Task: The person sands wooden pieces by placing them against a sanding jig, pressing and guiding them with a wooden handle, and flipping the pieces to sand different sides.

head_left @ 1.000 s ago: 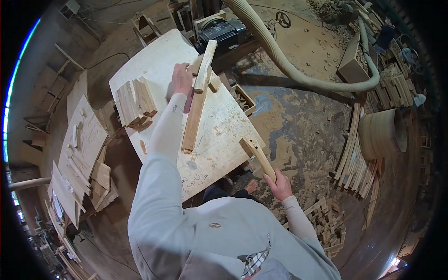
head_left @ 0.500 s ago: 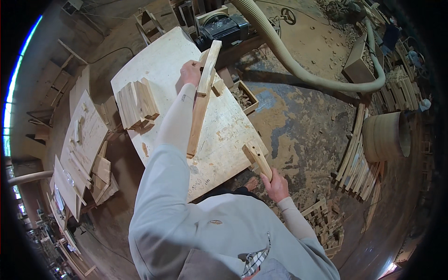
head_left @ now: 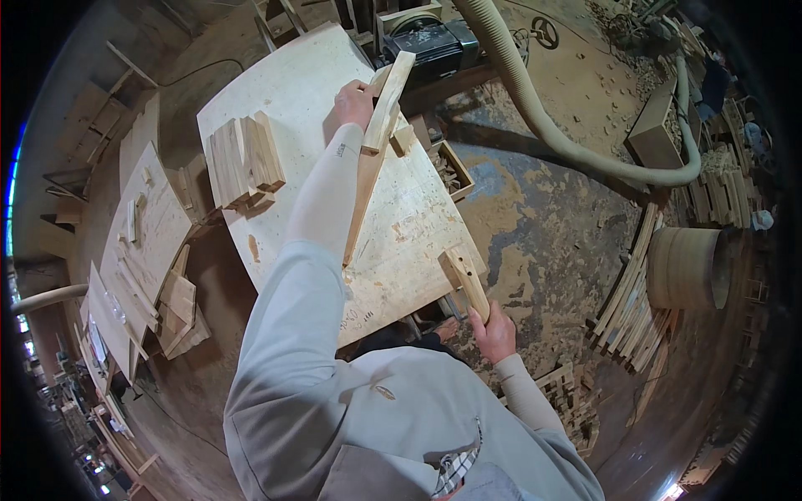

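Note:
My left hand [head_left: 354, 104] is closed at the far end of a wooden joint piece [head_left: 387, 104], a pale bar set over a longer, darker bar that lies along the pale worktable [head_left: 409, 242]. A small wood block [head_left: 403, 140] juts out from its right side. Over the table's near right corner, my right hand [head_left: 495, 334] grips the lower end of a short wooden bar [head_left: 469, 284] with dark holes. Another piece of wood runs along that bar's left side; whether the two are joined I cannot tell.
Stacked wood pieces [head_left: 245, 159] lie on the table's left side. Beyond it stands a black motor [head_left: 428, 46]; a ribbed hose [head_left: 535, 125] curves to the right. A box of offcuts [head_left: 458, 177] sits by the right edge. Wood strips [head_left: 626, 296] and a round drum [head_left: 681, 267] stand farther right.
The whole view has shifted a little, so the far table end sits higher and more to the right. Both hands keep their grips, with little visible movement against the table.

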`<state>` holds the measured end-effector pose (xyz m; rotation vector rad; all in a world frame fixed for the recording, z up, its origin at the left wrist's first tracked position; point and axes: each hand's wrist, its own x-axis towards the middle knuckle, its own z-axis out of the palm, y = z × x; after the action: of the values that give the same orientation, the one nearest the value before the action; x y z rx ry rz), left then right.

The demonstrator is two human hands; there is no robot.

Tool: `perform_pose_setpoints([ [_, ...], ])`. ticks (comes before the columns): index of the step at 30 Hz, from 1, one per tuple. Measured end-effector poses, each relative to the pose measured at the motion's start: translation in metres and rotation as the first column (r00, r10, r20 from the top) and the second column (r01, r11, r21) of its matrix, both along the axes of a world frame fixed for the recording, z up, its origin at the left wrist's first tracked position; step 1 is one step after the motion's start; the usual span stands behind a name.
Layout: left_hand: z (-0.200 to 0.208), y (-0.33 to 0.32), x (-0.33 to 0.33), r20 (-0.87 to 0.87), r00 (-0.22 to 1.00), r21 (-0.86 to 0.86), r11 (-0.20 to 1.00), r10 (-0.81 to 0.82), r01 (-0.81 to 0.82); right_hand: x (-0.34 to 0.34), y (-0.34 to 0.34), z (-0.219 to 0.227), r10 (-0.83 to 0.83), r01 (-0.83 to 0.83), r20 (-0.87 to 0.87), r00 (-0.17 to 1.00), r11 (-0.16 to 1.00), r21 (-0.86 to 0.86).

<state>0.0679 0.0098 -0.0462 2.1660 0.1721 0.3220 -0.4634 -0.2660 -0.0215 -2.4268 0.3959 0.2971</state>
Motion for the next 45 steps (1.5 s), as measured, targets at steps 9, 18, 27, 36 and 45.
perform_pose_setpoints([
  [9,0.013,-0.011,-0.008,0.080,0.997,0.030,0.999,0.013,-0.015,-0.001,-0.004,-0.030,-0.021,0.023,0.125,0.992,1.000,-0.020],
  [18,0.003,-0.010,0.005,0.072,0.996,0.062,0.996,0.055,-0.060,-0.002,-0.002,-0.039,-0.055,0.057,0.137,0.989,0.998,-0.012],
  [27,-0.007,-0.008,0.003,0.030,1.000,0.089,0.996,-0.006,0.003,-0.001,0.001,-0.016,-0.078,0.076,0.136,0.988,0.997,0.021],
  [36,0.004,-0.008,-0.016,0.001,1.000,-0.272,0.962,-0.031,0.030,-0.006,0.004,-0.005,-0.107,0.113,0.148,0.983,0.993,-0.031],
  [45,0.044,0.015,-0.107,-0.088,0.925,-0.796,0.584,-0.371,0.158,0.139,0.034,0.054,0.217,-0.089,0.638,0.739,0.970,-0.227],
])
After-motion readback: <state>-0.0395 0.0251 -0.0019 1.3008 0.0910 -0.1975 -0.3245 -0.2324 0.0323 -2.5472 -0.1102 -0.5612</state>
